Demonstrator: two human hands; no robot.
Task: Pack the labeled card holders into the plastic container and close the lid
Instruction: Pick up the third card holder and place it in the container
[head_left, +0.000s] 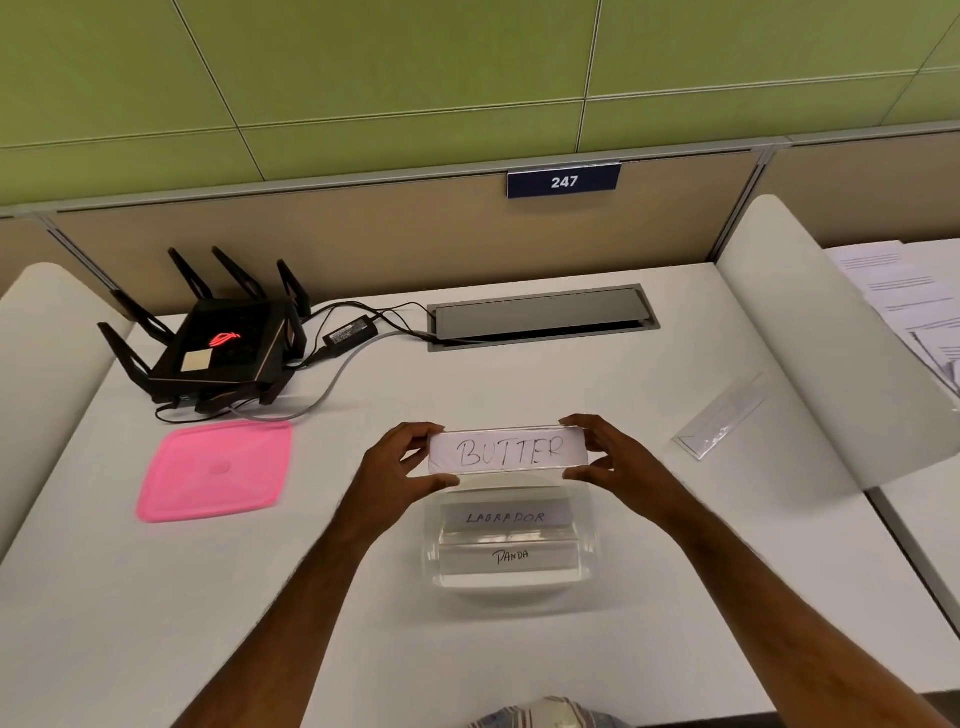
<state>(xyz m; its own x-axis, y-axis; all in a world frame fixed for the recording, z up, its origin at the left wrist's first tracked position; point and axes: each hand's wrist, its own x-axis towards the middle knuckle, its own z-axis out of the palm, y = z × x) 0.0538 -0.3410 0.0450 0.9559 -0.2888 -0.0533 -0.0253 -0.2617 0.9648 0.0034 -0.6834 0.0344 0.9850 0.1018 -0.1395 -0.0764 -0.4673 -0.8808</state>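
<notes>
A clear card holder labeled BUTTER (509, 451) is held by its two short ends, level and facing me, just above the far rim of the clear plastic container (589, 540). My left hand (402, 465) pinches its left end and my right hand (605, 454) its right end. Inside the container lie two card holders, one labeled LABRADOR (506, 517) and one labeled PANDA (511, 556). The pink lid (215, 470) lies flat on the desk, to the left of the container. Another clear card holder (719, 421) lies on the desk to the right.
A black router with antennas (218, 343) and its cables and power brick (350, 332) occupy the back left. A grey cable hatch (543, 317) sits at the back centre. Curved white dividers flank the desk, with loose papers (914, 306) beyond the right one.
</notes>
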